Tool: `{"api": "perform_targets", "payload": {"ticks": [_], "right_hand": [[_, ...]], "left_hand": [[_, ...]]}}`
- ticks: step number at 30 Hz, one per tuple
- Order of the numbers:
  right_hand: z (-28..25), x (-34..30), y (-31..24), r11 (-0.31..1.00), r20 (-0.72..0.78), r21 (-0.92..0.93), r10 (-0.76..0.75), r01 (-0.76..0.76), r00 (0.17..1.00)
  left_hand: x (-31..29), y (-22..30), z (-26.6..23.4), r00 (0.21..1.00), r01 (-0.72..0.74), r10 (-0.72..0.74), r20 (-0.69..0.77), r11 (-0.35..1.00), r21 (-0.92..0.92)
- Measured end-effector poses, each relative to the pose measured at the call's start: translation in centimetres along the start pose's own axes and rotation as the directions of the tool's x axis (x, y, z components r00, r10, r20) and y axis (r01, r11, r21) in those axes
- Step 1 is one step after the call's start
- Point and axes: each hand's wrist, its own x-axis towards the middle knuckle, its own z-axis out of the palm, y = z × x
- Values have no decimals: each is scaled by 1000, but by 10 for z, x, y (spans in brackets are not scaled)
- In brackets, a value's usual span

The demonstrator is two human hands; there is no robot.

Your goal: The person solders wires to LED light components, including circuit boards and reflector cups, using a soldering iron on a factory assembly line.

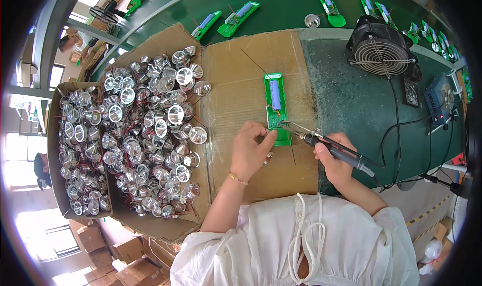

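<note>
A slim green plastic housing [286, 98] lies upright in front of me on flattened cardboard. It holds a lilac cylindrical battery [274, 95] and, lower down, a small circuit board [275, 122]. My left hand [251, 149] is closed at the housing's lower left, thumb and forefinger pinched beside the board. Mostly hidden under its palm is a shiny lamp reflector [269, 157]. My right hand [335, 160] grips a soldering iron [337, 153] with a thin curved metal tube alongside. The iron's tip points left at the board; whether it touches cannot be made out.
Cardboard boxes full of silver reflectors [160, 128] with red wires stand at left. A black fan [381, 55] with a wire grille sits at back right, near a blue soldering station [442, 98] with trailing cables. More green housings [238, 19] line the far bench.
</note>
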Motion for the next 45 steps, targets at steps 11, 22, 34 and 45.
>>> {"api": "perform_targets", "payload": {"ticks": [11,22,34,45], "right_hand": [[-3,4,-11,993,-122,69,-92,100,988],[-40,23,-7,975,-334,-148,-208,167,919],[-24,8,-10,992,-170,24,-120,126,978],[-10,2,-9,999,27,-10,-35,36,999]], "left_hand": [[4,-2,-1,1000,28,-28,7,999,-27],[0,-6,2,994,-101,103,-29,993,62],[-17,1,0,994,-29,-1,-111,962,-270],[-4,-8,2,997,-25,12,-73,983,-183]]}}
